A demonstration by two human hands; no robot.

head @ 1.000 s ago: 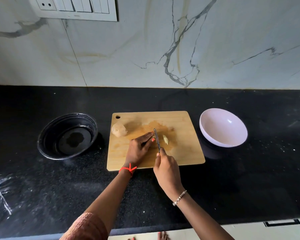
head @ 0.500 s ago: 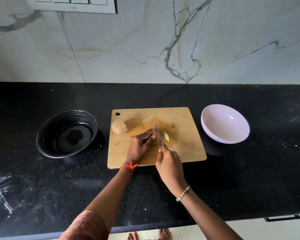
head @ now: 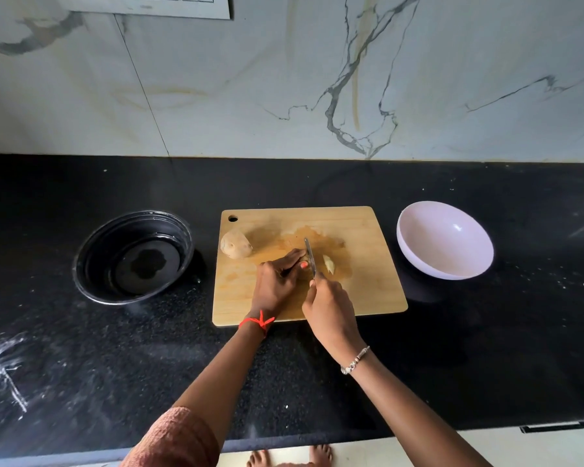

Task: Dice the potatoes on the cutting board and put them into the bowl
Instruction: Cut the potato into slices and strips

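Observation:
A wooden cutting board (head: 368, 284) lies on the black counter. My left hand (head: 277, 284) presses down on a potato piece that its fingers mostly hide. My right hand (head: 329, 306) grips a knife (head: 310, 256) whose blade stands against my left fingertips, pointing away from me. A cut pale potato slice (head: 328, 264) lies just right of the blade. A whole unpeeled potato (head: 235, 244) rests near the board's far left corner. A white bowl (head: 445, 241) stands right of the board with nothing in it.
A black round bowl (head: 134, 257) holding a little water sits left of the board. White smears mark the counter (head: 81, 365) at the near left. A marble wall (head: 284, 79) rises behind. Bare toes (head: 289, 458) show below the counter edge.
The view has tilted slightly downward. The knife blade stays against my left fingertips with only small cutting motion. The cut slice and the whole potato have not moved.

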